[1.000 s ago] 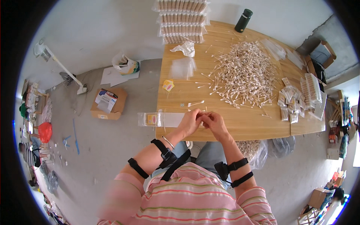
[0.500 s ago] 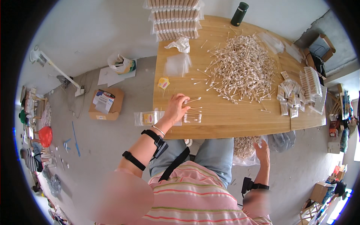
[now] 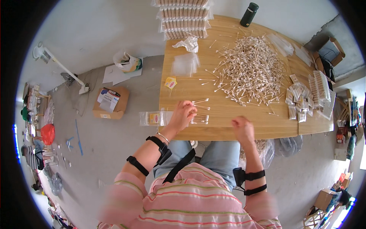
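The left hand (image 3: 183, 114) rests curled on the wooden worktop (image 3: 213, 126), its fingers touching a small bundle of cotton swabs (image 3: 199, 119) just beyond them, while the right hand (image 3: 243, 128), loosely closed and seemingly empty, hovers well apart.

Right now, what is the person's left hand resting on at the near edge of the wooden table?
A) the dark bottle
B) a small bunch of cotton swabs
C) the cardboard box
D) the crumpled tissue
B: the left hand lies on a small bunch of cotton swabs, near the wooden table edge.
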`<state>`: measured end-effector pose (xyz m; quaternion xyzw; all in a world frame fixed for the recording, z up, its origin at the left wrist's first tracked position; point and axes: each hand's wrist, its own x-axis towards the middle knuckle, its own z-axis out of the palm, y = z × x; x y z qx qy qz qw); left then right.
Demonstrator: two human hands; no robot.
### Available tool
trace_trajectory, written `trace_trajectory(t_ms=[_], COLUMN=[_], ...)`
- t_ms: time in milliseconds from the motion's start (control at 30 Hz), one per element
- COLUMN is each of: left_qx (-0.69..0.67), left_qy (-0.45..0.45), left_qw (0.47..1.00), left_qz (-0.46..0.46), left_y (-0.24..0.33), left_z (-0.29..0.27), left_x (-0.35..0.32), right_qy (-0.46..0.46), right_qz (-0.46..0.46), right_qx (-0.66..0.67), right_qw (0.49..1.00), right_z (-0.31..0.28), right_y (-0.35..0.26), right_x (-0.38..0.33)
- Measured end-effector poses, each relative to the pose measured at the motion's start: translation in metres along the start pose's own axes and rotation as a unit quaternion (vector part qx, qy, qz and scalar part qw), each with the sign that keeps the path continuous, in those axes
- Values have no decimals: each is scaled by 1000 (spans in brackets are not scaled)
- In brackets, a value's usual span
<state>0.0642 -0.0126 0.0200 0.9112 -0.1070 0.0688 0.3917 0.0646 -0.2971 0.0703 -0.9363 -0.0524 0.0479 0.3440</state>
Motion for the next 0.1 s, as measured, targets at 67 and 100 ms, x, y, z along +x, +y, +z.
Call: trace_trajectory(t_ms=[67,100], left_qx=[-14,-24], left_qy=[-56,-81], left_qw=[998,994], left_qz=[-33,-64], left_y=[-1,-1], left_z=[-3,-4], left_x=[-13,-16], right_qy=[-80,-111], right_qz=[-55,-80], right_qx=[41,43], right_qw=[994,990], right_z=[31,43], right_y=[-19,-28], right_x=[8,10])
